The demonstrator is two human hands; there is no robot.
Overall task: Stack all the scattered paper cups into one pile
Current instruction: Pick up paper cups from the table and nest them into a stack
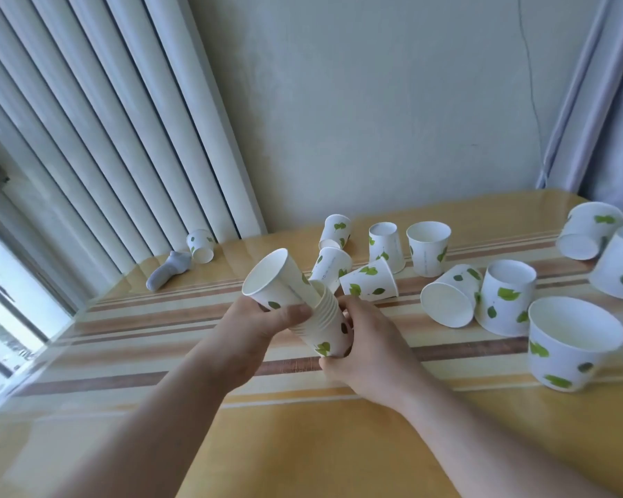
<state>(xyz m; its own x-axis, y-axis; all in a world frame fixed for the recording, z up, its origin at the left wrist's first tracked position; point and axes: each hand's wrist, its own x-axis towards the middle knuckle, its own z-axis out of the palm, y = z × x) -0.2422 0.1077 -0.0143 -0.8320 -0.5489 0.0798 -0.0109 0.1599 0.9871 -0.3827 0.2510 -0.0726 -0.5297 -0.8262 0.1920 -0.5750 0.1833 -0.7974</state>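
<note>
Step in hand: nesting 1 more cup into the pile, held in the air above the counter (303,443), a yellow surface with brown and cream stripes under a glossy cover.

- Left hand (263,319): closed around the white paper cup with green leaf print (272,282), tilted, open mouth facing up and left, base entering the pile.
- Right hand (360,348): closed around the lower end of the nested pile of white leaf-print paper cups (322,323), several rims visible as stacked rings. Pile tilted, mouth toward the left hand.
- Cup only partly seated; most of its wall is outside the pile.

Remaining scattered cups, judged at about 12:
- 1 lying near the white radiator (199,245), beside a grey handle-shaped object (168,269).
- A cluster just beyond the hands (369,280), some on their sides, some inverted.
- A group at right, including 1 upright cup (572,348) and 1 on its side (448,300).

Task judged well short of halfway.

Next move, as judgement:
- Push cup axially until rims meet; keep both axes aligned to avoid creasing the thin wall.
- Free the left hand, then reach for the nearest cup in the cluster.
- Turn inverted or toppled cups mouth-first toward the pile before insertion.
</note>
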